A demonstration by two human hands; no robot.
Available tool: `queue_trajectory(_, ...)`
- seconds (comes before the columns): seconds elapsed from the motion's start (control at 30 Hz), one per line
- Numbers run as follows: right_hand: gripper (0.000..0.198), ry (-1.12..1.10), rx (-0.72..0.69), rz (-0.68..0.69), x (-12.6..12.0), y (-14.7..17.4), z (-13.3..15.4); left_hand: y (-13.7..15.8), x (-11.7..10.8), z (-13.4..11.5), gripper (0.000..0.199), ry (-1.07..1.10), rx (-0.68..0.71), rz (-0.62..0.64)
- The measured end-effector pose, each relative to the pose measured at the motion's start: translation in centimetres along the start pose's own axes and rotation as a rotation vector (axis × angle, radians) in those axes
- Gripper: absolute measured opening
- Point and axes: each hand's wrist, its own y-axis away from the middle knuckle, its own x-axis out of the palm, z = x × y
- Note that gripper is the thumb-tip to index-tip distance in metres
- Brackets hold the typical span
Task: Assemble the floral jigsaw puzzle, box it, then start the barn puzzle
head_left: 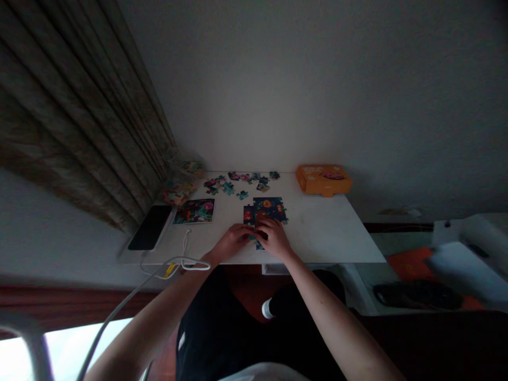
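A partly joined jigsaw puzzle (pixel 268 203) with dark blue, red and orange shapes lies near the front of the white table. At its lower left edge, my left hand (pixel 235 239) has its fingers curled together on a jigsaw piece. My right hand (pixel 273 237) rests over the lower part of the puzzle, thumb and fingers bent in against the same spot. The two hands' fingertips almost meet, and they hide most of the piece between them. A column of joined pieces (pixel 248 213) with a red shape sits just above my left fingers.
Several loose jigsaw pieces (pixel 226 186) are spread along the back. A reference picture (pixel 194 211), a phone (pixel 150 227) and a plastic bag (pixel 180 188) lie on the left. An orange box (pixel 325 180) stands back right. A white cable (pixel 186 260) crosses the front left edge.
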Motion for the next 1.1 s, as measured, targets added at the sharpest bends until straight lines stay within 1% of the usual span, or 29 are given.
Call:
queue_trajectory(0.07,0.011,-0.016,0.009,-0.011,0.0,0.0,0.0,-0.1,0.1,0.2,0.021,0.020,-0.013,-0.024)
queue_trajectory(0.17,0.012,-0.019,0.028,-0.021,0.2,0.0,-0.1,-0.2,0.3,0.6,0.022,-0.009,-0.006,-0.023)
queue_trajectory(0.33,0.017,0.013,0.028,-0.012,0.3,0.1,0.0,-0.4,0.3,1.1,0.021,-0.085,0.070,0.037)
queue_trajectory(0.43,0.017,0.055,0.025,0.003,0.2,0.2,0.2,-0.4,0.1,0.7,0.022,-0.172,0.097,0.053)
queue_trajectory(0.53,0.018,0.083,0.006,0.007,0.1,0.3,0.5,-0.3,-0.3,-0.1,0.027,-0.259,0.070,0.078)
queue_trajectory(0.67,0.020,0.088,-0.043,-0.006,-0.2,0.3,0.8,-0.3,-0.5,-1.1,0.035,-0.310,0.029,0.095)
queue_trajectory(0.87,0.023,0.114,-0.042,0.017,-0.4,0.2,0.9,-0.1,-0.2,-1.4,0.035,-0.328,0.002,0.077)
queue_trajectory(1.1,0.021,0.118,-0.046,0.000,-0.4,0.1,0.9,0.0,-0.4,-1.8,0.038,-0.380,-0.011,0.138)
